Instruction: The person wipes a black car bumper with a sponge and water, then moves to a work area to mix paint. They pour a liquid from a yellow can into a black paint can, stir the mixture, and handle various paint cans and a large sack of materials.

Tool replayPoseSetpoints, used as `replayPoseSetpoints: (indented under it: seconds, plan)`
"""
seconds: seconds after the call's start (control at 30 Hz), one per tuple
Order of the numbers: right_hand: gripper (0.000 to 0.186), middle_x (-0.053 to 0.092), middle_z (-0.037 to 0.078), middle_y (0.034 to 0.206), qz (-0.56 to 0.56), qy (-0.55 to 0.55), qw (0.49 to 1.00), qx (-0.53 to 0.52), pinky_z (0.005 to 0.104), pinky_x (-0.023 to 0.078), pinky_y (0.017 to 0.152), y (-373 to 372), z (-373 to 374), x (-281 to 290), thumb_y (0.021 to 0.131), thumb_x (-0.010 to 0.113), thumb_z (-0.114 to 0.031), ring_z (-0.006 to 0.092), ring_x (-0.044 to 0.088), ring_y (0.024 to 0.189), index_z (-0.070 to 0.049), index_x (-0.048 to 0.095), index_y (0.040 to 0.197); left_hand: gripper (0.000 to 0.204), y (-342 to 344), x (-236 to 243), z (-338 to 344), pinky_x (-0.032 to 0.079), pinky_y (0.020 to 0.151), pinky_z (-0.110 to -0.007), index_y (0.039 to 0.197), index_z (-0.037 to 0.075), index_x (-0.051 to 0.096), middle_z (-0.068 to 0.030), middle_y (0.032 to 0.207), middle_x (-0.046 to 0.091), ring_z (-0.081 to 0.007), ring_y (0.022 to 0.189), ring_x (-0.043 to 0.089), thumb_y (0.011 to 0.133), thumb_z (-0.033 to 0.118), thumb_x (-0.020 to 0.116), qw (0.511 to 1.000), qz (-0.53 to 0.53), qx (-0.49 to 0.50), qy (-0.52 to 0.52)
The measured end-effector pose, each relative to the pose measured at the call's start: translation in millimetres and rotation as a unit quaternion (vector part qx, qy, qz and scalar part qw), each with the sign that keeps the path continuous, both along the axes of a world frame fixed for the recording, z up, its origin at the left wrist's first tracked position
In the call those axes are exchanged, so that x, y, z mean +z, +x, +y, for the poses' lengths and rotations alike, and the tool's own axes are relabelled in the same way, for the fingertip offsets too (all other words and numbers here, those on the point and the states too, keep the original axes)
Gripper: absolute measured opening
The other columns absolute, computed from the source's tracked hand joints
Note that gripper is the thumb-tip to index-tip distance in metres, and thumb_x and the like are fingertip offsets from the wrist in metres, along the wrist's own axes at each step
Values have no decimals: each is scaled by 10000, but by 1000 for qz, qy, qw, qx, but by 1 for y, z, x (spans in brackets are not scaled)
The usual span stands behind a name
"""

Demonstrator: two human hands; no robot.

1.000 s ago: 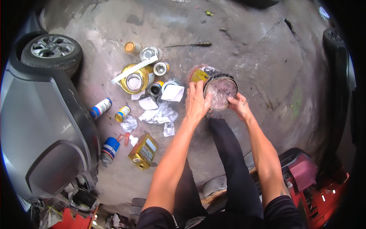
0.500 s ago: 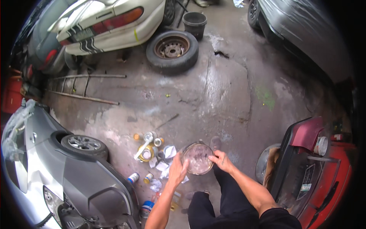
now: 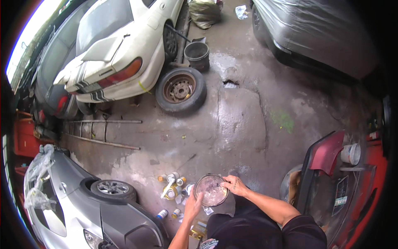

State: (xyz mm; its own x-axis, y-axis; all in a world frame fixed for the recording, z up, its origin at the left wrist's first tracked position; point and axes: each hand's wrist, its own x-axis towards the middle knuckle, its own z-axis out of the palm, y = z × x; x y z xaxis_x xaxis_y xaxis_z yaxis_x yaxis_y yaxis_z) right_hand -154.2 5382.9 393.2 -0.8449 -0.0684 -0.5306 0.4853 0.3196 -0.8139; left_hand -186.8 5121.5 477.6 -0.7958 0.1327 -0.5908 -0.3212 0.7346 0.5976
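Between my two hands I hold a round, shallow disc (image 3: 212, 189) with a dark, worn rim and a blotchy pinkish-grey face. I cannot tell whether it is a lid, a pan or a sieve. My left hand (image 3: 193, 206) grips its lower left edge, thumb lying over the face. On the upper right rim, my right hand (image 3: 235, 185) is closed with thumb and fingers pinching the edge. Just left of the disc, several cans, among them a gold-coloured can (image 3: 170, 192), stand on the floor with scattered white paper (image 3: 208, 211).
A grey car (image 3: 124, 216) stands at left. A loose wheel (image 3: 181, 90), a black bucket (image 3: 197, 56) and a metal ladder (image 3: 103, 122) lie ahead by a white car (image 3: 124, 62). A covered vehicle (image 3: 315, 33) is far right; a maroon bumper (image 3: 327, 153) is nearer.
The view has tipped up, so the cars, wheel and bucket sit lower in the picture. Both hands still hold the disc, now slightly lower and further left in view.
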Motion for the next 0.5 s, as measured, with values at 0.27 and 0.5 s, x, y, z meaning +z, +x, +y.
replayPoseSetpoints:
  seconds: [0.27, 0.5]
  plan:
    - [570, 701, 231, 1196, 60, -7, 996, -71, 405, 531, 968, -112, 47, 69, 915, 717, -337, 343, 685, 1127, 66, 667, 1315, 846, -138, 64, 42, 494, 1030, -509, 1662, 212, 274, -345, 1227, 687, -513, 1198, 644, 977, 579, 606, 999, -28, -39, 22]
    - [551, 729, 247, 1190, 127, 49, 987, -87, 383, 554, 923, -262, 108, 85, 925, 729, -326, 295, 719, 1078, 69, 666, 1304, 762, -273, 41, 98, 483, 1076, -415, 1583, 81, 431, -266, 1378, 653, -351, 1297, 633, 955, 403, 718, 980, 109, 22, 164]
